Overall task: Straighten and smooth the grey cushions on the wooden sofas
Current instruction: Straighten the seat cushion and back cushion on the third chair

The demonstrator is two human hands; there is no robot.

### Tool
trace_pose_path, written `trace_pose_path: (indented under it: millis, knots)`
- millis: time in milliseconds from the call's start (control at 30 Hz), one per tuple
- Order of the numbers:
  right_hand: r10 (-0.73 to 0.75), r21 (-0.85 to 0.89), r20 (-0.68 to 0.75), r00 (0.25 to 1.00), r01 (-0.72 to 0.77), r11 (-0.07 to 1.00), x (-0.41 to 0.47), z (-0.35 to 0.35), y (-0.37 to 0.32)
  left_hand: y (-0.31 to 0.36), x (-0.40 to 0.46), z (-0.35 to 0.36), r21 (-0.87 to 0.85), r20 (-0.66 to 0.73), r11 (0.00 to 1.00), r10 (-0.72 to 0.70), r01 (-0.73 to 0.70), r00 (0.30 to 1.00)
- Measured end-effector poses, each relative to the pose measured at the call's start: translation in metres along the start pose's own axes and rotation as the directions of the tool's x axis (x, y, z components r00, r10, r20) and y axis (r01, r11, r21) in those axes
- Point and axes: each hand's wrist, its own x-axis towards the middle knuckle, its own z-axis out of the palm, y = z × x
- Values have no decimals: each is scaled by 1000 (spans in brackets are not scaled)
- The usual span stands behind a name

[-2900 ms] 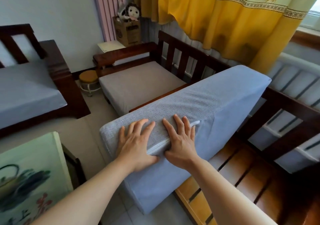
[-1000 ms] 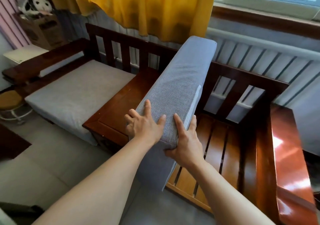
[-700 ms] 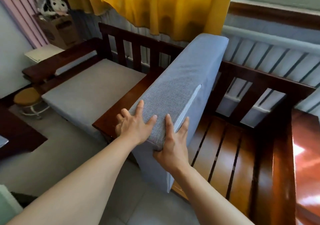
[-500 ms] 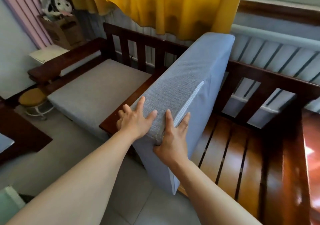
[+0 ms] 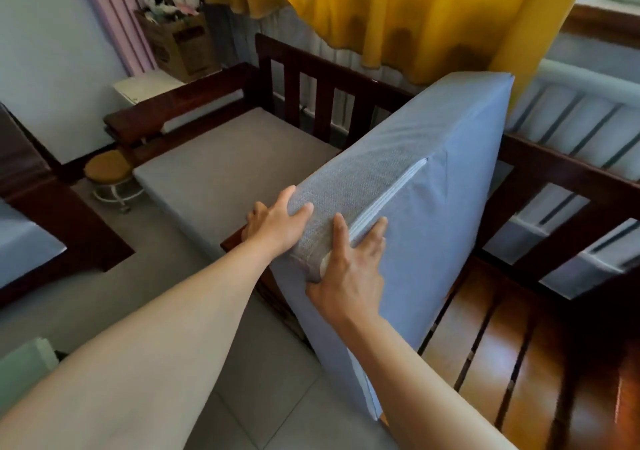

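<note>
A grey seat cushion [image 5: 433, 207] stands on its edge, tilted, over the bare wooden slats [image 5: 502, 328] of the near sofa; its zipped side faces up and its smooth broad face is turned to the right. At the near corner my left hand [image 5: 277, 221] grips it, thumb on the woven edge and fingers wrapped behind the left face. My right hand [image 5: 349, 269] presses flat on the same corner, thumb on the woven edge and straight fingers spread over the broad face by the zip. A second grey cushion [image 5: 225, 165] lies flat on the neighbouring seat.
Between the two seats sits a dark wooden armrest [image 5: 232, 242]. A slatted backrest [image 5: 554, 179] runs behind, with a radiator [image 5: 571, 110] and yellow curtain [image 5: 398, 10] beyond. A round stool [image 5: 109, 169] stands on the tiled floor. Another sofa with a cushion [image 5: 24, 245] is at left.
The cushion has tipped more upright and its broad face now turns toward the right. My left hand went from lying flat on the edge to gripping round its left side.
</note>
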Motion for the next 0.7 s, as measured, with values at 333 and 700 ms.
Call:
trace_pose_path:
  millis: [333,700]
  knots:
    - [-163,79,-51,985,167,983,24,43,12,-32,46,10,-142,-4,979,-149,147,989]
    - [-127,-32,8,992,127,991,54,76,-7,-72,101,24,-237,207,948,-164,212,965]
